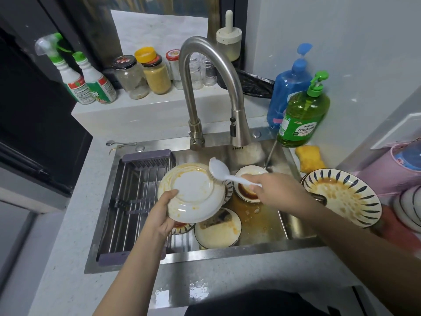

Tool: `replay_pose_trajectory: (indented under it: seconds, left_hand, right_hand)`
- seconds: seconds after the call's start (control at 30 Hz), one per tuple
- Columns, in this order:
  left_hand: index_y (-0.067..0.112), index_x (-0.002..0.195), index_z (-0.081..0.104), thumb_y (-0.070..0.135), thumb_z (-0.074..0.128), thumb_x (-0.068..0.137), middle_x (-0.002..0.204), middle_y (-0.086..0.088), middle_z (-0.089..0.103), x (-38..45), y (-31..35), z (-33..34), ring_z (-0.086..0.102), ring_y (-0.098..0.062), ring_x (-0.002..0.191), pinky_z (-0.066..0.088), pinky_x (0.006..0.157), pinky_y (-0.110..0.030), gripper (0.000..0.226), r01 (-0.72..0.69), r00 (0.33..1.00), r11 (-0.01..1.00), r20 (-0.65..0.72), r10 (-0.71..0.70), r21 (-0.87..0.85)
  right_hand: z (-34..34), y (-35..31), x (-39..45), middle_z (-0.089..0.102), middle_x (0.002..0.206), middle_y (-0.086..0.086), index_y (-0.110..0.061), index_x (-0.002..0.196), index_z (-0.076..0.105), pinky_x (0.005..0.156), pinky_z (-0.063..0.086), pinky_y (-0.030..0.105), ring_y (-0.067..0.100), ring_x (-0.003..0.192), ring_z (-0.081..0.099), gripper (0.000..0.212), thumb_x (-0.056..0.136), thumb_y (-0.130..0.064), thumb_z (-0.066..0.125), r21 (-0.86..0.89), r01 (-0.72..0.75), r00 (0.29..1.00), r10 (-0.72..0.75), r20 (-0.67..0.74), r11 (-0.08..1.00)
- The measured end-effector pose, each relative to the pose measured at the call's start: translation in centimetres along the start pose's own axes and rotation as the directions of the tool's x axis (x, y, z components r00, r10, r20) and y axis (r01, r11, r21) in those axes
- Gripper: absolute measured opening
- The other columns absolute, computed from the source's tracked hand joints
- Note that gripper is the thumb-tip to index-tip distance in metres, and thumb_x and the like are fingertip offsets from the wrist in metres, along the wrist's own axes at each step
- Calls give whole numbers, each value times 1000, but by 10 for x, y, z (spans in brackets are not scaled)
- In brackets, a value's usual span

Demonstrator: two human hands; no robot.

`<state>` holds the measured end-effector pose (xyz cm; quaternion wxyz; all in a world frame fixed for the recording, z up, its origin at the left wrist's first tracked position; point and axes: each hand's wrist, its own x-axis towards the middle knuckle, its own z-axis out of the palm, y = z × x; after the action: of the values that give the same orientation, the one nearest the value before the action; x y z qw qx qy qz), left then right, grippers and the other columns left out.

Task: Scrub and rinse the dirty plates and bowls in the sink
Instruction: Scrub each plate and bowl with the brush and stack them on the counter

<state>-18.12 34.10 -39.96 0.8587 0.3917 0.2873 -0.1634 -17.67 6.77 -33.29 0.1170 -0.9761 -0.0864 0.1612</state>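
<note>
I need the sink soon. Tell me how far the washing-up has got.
Early stage. Nothing looks clean yet: the rack holds no dishes. In hand: the left hand holds a white plate bottom up, still orange-stained, while the right hand holds a white brush at its edge. Left: dirty dishes in the sink and a patterned bowl beside it.

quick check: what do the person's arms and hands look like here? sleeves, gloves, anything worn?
Both forearms are bare as far as the frame shows: no sleeves in view. The left hand and the right hand wear no gloves. No watch, ring or bracelet shows on either. No markings are visible.
</note>
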Motion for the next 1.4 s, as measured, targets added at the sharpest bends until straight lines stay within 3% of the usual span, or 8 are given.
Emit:
replay_pose_trajectory:
  seconds: [0.27, 0.43, 0.53, 0.73, 0.87, 1.0, 1.27, 1.4]
  left_hand:
    - [6, 121, 54, 11, 44, 94, 105, -16, 71, 6, 2, -1, 59, -33, 107, 56, 68, -57, 29, 0, 1000, 981, -21, -4, -194]
    - [5, 117, 56, 12, 44, 94, 104, -16, 71, 7, 5, 3, 70, -31, 90, 59, 65, -50, 27, 11, 1000, 986, -3, -12, -169]
    - [5, 113, 56, 10, 44, 94, 107, -19, 68, 10, 8, 9, 62, -35, 101, 54, 65, -58, 24, 21, 999, 984, -23, -26, -180]
    - [5, 108, 56, 8, 46, 93, 91, -18, 73, 10, 0, 16, 60, -37, 101, 50, 68, -60, 18, 38, 997, 982, -52, -48, -186]
    - [9, 102, 58, 8, 48, 91, 85, -11, 73, 16, -4, 23, 63, -30, 93, 53, 70, -55, 15, 19, 994, 988, -103, -34, -151]
    - [9, 101, 59, 6, 48, 91, 81, -11, 74, 18, -12, 33, 65, -29, 90, 54, 74, -51, 15, -40, 992, 977, -128, 13, -211]
    - [9, 115, 54, 8, 47, 91, 104, -11, 66, 29, -16, 38, 63, -27, 94, 53, 82, -49, 26, -55, 984, 969, -177, 12, -241]
    - [11, 118, 52, 10, 49, 90, 110, -12, 62, 30, -16, 37, 62, -29, 94, 57, 67, -46, 28, -44, 974, 973, -225, -8, -225]
  right_hand:
    - [-11, 5, -23, 66, 95, -6, -56, 134, 38, 65, 45, 29, 16, 83, 59, 39, 98, -41, 40, -34, 103, 992, -100, 82, 994]
    - [-1, 11, -10, 53, 71, -7, -54, 138, 36, 53, 39, 26, 16, 69, 55, 41, 100, -39, 36, 15, -31, 998, 32, -59, 999]
    - [5, 7, -21, 48, 64, -7, -54, 139, 31, 51, 38, 26, 12, 61, 52, 41, 99, -42, 34, -50, 89, 994, -92, -62, 995]
    - [6, 4, -19, 48, 67, -6, -45, 141, 34, 54, 46, 28, 15, 62, 56, 42, 100, -34, 33, -131, 14, 995, -26, -95, 991]
    - [13, -19, -37, 39, 62, -8, -43, 143, 27, 45, 35, 22, 7, 48, 39, 42, 101, -39, 31, -166, 155, 983, -169, -72, 974]
    - [14, -13, -21, 41, 66, -7, -40, 144, 28, 45, 30, 25, 12, 52, 42, 42, 102, -34, 29, -200, 2, 994, -23, -105, 980]
    - [16, -32, -26, 37, 69, -5, -39, 145, 24, 44, 20, 26, 15, 49, 31, 48, 100, -25, 37, -236, 36, 995, -57, -84, 971]
    - [16, -44, -31, 38, 70, -2, -34, 145, 25, 43, 21, 27, 15, 48, 26, 48, 100, -21, 36, -240, 71, 994, -87, -59, 968]
